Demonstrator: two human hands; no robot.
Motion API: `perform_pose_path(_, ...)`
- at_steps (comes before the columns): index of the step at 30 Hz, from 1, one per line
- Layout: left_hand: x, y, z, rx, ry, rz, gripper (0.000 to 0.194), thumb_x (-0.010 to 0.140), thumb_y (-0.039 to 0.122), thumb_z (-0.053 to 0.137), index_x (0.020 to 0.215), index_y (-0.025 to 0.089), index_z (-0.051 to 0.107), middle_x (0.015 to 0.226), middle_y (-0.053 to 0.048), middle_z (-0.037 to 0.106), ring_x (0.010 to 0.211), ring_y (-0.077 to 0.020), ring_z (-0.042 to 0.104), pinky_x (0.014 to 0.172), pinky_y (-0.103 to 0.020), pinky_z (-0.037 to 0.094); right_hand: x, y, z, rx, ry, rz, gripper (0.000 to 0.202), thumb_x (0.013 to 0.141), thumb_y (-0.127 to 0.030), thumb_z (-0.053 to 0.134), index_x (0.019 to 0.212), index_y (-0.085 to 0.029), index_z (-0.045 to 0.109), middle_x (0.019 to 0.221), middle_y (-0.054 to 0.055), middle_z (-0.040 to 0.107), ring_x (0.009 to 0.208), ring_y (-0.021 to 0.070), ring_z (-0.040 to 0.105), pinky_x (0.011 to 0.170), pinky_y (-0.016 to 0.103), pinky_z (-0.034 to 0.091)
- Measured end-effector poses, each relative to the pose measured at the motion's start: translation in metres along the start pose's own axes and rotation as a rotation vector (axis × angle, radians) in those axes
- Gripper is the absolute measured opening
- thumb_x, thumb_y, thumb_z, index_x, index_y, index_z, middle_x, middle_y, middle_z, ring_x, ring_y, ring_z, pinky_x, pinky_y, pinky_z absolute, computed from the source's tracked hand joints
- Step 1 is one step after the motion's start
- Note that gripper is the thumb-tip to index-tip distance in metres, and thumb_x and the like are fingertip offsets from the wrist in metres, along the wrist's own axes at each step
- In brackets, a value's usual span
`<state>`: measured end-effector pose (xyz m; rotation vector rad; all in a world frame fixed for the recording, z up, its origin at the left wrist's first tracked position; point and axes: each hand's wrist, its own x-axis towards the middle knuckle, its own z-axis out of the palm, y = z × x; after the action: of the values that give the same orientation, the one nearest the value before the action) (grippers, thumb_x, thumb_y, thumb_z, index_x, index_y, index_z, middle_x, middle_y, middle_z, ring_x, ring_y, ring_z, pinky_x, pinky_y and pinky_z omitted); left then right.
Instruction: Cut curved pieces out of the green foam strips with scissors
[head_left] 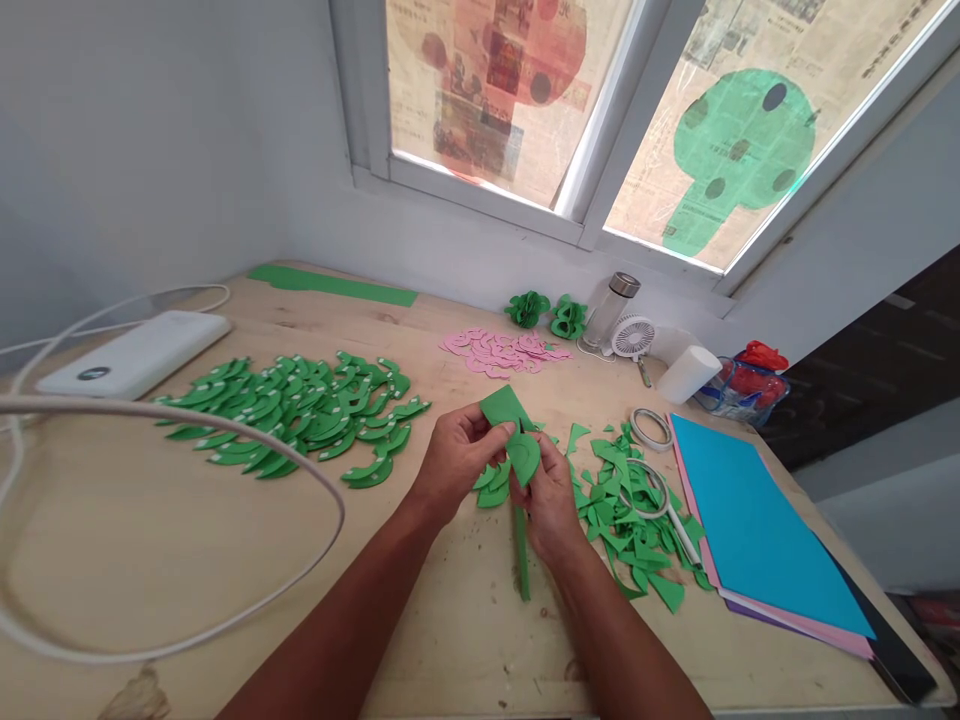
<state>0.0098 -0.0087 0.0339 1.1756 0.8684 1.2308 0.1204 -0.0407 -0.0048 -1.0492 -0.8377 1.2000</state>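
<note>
Near the middle of the table, my left hand (459, 455) pinches a piece of green paper (504, 403) between thumb and fingers. My right hand (553, 500) is closed just beside it, with a rounded green paper piece (524, 458) at its fingertips. Whether a tool is in the right hand is hidden. A narrow green strip (522, 560) extends below the hands. Some curved green pieces (493, 487) lie between the hands on the table. Green scraps (637, 540) are scattered right of my right hand. A large pile of curved green pieces (292, 410) lies to the left.
White cable loops (330, 545) cross the left foreground near a power bank (139, 352). Pink cutouts (506, 352), a bottle (609, 312) and a small fan (633, 337) stand or lie toward the back. Coloured sheets (757, 520) and tape rolls (651, 430) are on the right.
</note>
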Motion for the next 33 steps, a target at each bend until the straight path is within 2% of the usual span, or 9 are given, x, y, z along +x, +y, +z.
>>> perform_pose_path(8, 0.0035, -0.0072, -0.0019, -0.058, -0.004, 0.001, 0.018, 0.070, 0.031, 0.069, 0.068, 0.014, 0.062, 0.053, 0.002, 0.056, 0.049, -0.0103, 0.048, 0.050, -0.023, 0.040, -0.0012, -0.0024, 0.0028, 0.001, 0.021, 0.021, 0.040, 0.066, -0.054, 0.075, 0.079, -0.020, 0.059, 0.048, -0.010, 0.043, 0.038, 0.0053, 0.025, 0.036, 0.019, 0.019)
perform_pose_path(28, 0.0030, 0.0007, -0.0052, -0.045, -0.045, 0.023, 0.016, 0.070, 0.027, 0.067, 0.061, 0.015, 0.064, 0.054, 0.003, 0.057, 0.049, -0.0091, 0.046, 0.049, -0.022, 0.038, -0.0008, -0.0012, 0.0020, 0.023, -0.066, 0.014, 0.035, 0.076, -0.053, 0.068, 0.079, -0.021, 0.054, 0.051, -0.011, 0.031, 0.040, 0.0056, 0.021, 0.037, 0.020, 0.016)
perform_pose_path(33, 0.0039, -0.0016, -0.0051, -0.052, -0.044, 0.026, 0.015, 0.070, 0.027, 0.068, 0.062, 0.015, 0.064, 0.055, 0.003, 0.056, 0.049, -0.0090, 0.046, 0.049, -0.022, 0.038, -0.0022, -0.0013, 0.0048, 0.031, -0.029, 0.017, 0.036, 0.074, -0.053, 0.070, 0.078, -0.021, 0.054, 0.052, -0.010, 0.036, 0.040, 0.0051, 0.023, 0.036, 0.019, 0.017)
